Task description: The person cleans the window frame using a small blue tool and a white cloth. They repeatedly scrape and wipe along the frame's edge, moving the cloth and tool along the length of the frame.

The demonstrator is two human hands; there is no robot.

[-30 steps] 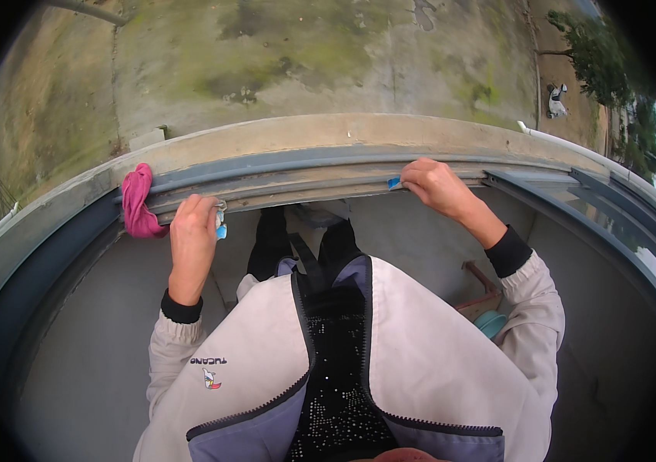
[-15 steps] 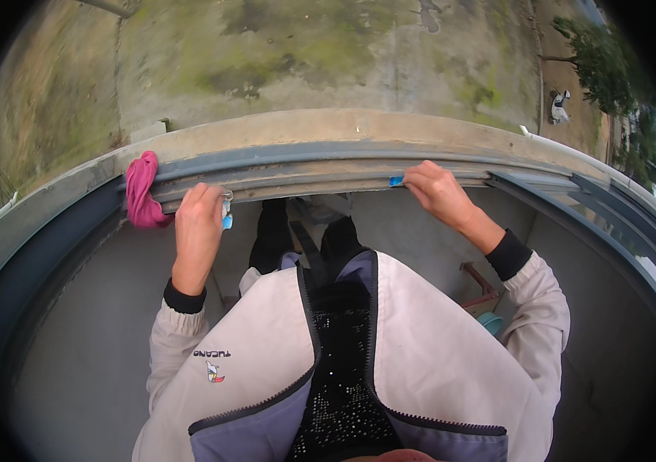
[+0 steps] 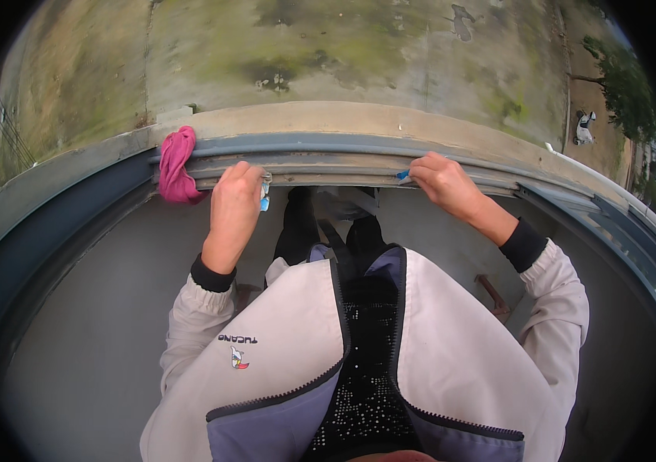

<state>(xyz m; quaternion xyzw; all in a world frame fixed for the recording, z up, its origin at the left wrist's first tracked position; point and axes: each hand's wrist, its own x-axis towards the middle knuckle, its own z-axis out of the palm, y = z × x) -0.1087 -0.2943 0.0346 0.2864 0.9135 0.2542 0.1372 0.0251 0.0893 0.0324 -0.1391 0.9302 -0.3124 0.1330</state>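
left fingers (image 3: pixel 249 175) and right fingers (image 3: pixel 423 170) pinch blue scraps (image 3: pixel 265 203) at grey rails (image 3: pixel 336 172).

Cloth (image 3: pixel 178 173): laid over the window track (image 3: pixel 336 161) — at left.
Left hand (image 3: pixel 235 199): placed between cloth and right hand (image 3: pixel 445 185).

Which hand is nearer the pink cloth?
Left. The left hand is just right of the pink cloth, over the window track; the right hand is much farther right along that track.
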